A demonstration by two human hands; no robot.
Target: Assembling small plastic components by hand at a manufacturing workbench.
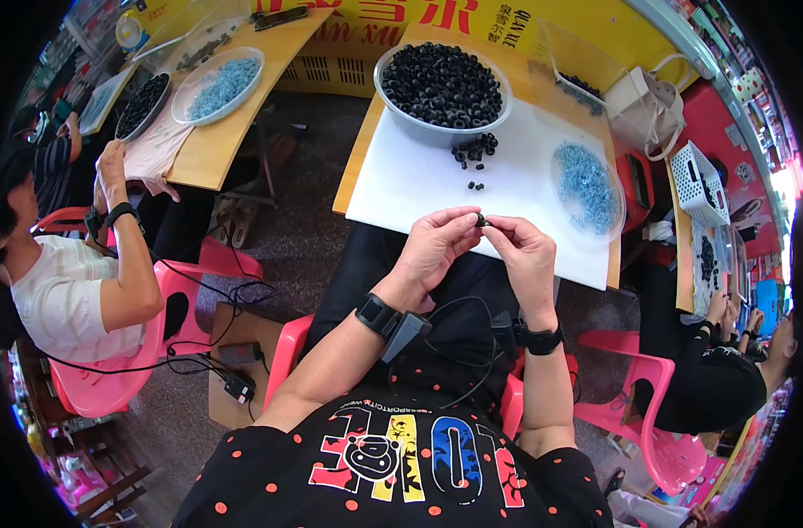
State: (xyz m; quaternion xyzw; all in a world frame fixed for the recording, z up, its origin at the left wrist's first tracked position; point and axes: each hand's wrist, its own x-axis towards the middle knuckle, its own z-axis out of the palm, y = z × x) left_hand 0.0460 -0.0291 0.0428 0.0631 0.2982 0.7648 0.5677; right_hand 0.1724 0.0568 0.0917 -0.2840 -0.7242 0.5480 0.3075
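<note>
Work is on one small dark piece (481,221) pinched tightly between left hand (432,254) and right hand (526,255), with heaped black pieces (441,84) remaining in a bowl (430,134).

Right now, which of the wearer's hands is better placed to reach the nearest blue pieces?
Probably the right hand: it is nearer the blue pieces than the left hand. Both hold a small dark piece.

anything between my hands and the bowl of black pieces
Only loose black pieces, low on the white sheet before the bowl. Nothing tall stands between it and the left hand and right hand, which pinch a small dark piece.
</note>
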